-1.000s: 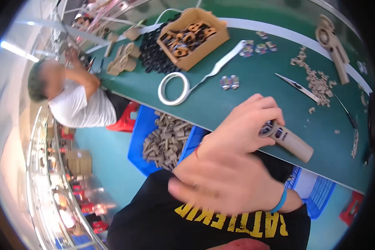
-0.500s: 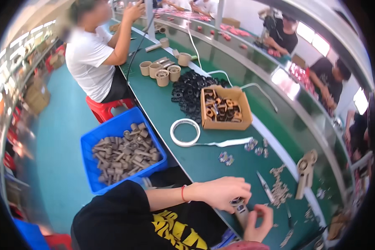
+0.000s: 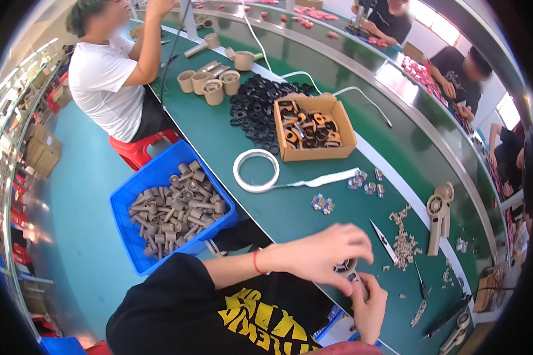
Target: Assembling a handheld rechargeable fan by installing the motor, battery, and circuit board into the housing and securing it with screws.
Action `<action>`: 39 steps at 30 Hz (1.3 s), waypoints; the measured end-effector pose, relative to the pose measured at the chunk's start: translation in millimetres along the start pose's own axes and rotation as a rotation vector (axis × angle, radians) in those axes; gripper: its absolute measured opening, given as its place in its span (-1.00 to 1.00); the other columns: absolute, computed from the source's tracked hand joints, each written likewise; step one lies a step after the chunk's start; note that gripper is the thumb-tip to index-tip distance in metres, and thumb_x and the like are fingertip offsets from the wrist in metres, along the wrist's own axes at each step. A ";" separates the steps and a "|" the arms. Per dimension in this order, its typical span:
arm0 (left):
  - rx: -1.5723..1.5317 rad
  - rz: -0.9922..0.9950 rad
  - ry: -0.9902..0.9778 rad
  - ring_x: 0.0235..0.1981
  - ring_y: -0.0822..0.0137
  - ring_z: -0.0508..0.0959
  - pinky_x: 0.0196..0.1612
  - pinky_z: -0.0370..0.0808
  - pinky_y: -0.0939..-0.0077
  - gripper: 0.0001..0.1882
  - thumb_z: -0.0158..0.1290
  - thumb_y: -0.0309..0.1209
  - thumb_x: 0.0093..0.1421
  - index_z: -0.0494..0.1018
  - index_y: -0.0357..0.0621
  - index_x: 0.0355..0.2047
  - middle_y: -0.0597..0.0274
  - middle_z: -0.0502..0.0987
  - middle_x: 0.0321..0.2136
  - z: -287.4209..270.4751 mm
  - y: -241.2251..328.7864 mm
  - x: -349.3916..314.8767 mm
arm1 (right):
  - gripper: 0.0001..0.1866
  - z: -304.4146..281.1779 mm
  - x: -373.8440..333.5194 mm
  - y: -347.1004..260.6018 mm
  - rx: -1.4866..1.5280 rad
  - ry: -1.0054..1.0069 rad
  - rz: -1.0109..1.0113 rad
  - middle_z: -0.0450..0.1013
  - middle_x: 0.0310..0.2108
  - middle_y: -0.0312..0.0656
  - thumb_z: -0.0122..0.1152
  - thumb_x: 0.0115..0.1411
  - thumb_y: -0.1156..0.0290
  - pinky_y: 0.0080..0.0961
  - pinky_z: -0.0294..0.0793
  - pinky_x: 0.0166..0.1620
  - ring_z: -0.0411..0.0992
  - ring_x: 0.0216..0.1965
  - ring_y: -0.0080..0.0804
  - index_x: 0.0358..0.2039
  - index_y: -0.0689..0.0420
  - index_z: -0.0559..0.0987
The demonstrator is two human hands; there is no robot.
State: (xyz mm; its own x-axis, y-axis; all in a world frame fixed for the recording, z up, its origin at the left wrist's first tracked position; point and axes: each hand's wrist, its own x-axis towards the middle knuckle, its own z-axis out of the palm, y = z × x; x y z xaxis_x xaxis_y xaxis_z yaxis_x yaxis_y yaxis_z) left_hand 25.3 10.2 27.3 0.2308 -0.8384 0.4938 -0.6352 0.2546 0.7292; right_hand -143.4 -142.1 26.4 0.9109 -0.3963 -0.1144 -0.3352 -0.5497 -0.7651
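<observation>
Near the bench's front edge, both of my hands are on a grey-beige plastic housing [image 3: 350, 274] with a round, dark-centred head and a handle. My left hand [image 3: 320, 257] arches over the head from the left, thumb low against the housing, fingers curled above it. Around the handle, my right hand [image 3: 370, 305] is closed, its thumb on top. Fingers hide much of the housing. To the right, pointed tweezers [image 3: 385, 242] lie beside a heap of tiny beige parts [image 3: 404, 242]. A similar housing [image 3: 438, 216] rests farther right.
At left stands a blue bin [image 3: 121, 222] of grey-beige housings. Across the green bench sit a tape roll [image 3: 236, 171], a cardboard box [image 3: 317, 155] of orange-and-black parts, black rings [image 3: 254, 109], small circuit boards [image 3: 323, 204] and a screwdriver [image 3: 450, 316]. A co-worker in white [image 3: 103, 74] sits far left.
My left hand has shifted slightly up and right, its fingers lifting over the head. My right hand has closed more around the handle. The view has tilted, moving the bench things upward.
</observation>
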 end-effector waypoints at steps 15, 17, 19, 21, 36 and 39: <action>-0.828 0.208 0.368 -0.25 0.12 0.51 -0.19 0.44 0.31 -0.71 0.21 -0.34 0.06 0.48 -0.29 -0.29 0.05 0.48 -0.28 -53.0 74.1 11.1 | -0.80 13.8 -19.5 -23.1 0.084 0.194 0.087 0.47 -0.58 -0.19 0.18 0.22 0.40 -0.54 0.34 -0.46 0.37 -0.57 -0.55 -0.23 0.27 0.54; -0.792 0.202 0.344 -0.26 0.13 0.51 -0.21 0.44 0.32 -0.72 0.21 -0.37 0.04 0.48 -0.29 -0.29 0.06 0.47 -0.28 -48.1 74.4 6.0 | -0.80 9.6 -17.7 -29.4 0.143 0.117 0.307 0.46 -0.59 -0.19 0.18 0.22 0.39 -0.56 0.33 -0.47 0.37 -0.57 -0.54 -0.23 0.26 0.54; -0.702 0.194 0.359 -0.27 0.14 0.51 -0.22 0.43 0.34 -0.72 0.21 -0.39 0.03 0.47 -0.29 -0.28 0.06 0.47 -0.29 -47.0 62.1 16.3 | -0.80 17.0 0.7 -63.1 0.120 0.187 0.135 0.47 -0.58 -0.19 0.17 0.23 0.39 -0.58 0.31 -0.50 0.36 -0.59 -0.56 -0.22 0.25 0.54; -0.544 0.157 0.436 -0.28 0.15 0.51 -0.23 0.42 0.35 -0.72 0.21 -0.42 0.01 0.46 -0.28 -0.28 0.07 0.47 -0.29 -46.4 69.9 -2.8 | -0.81 20.1 -0.3 0.7 0.255 0.016 0.092 0.47 -0.59 -0.20 0.17 0.23 0.40 -0.59 0.30 -0.54 0.36 -0.61 -0.59 -0.23 0.26 0.54; -0.033 -0.098 0.451 -0.25 0.22 0.46 -0.25 0.37 0.43 -0.57 0.23 -0.55 -0.08 0.39 -0.25 -0.16 0.10 0.42 -0.24 -28.6 36.9 -15.0 | -0.56 21.6 -18.3 -23.0 0.802 -0.225 0.308 0.43 -0.44 -0.19 -0.05 0.40 0.26 -0.74 0.28 -0.60 0.31 -0.69 -0.61 0.18 0.25 0.30; 0.110 -0.347 0.447 0.02 0.18 0.40 -0.01 0.38 0.35 -0.19 0.29 -0.51 -0.04 0.14 -0.15 0.21 0.05 0.27 0.08 -6.1 14.8 -20.6 | -0.55 29.2 -0.2 -42.1 0.876 -0.115 0.145 0.43 -0.42 -0.20 -0.04 0.39 0.28 -0.73 0.31 -0.57 0.33 -0.63 -0.62 0.19 0.25 0.29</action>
State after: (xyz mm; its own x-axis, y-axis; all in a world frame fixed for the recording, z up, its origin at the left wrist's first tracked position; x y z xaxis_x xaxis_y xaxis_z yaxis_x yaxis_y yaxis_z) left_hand 15.5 34.2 30.8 0.7134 -0.5726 0.4040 -0.5339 -0.0707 0.8426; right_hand -122.4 -97.3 40.1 0.9084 -0.3158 -0.2740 -0.1877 0.2776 -0.9422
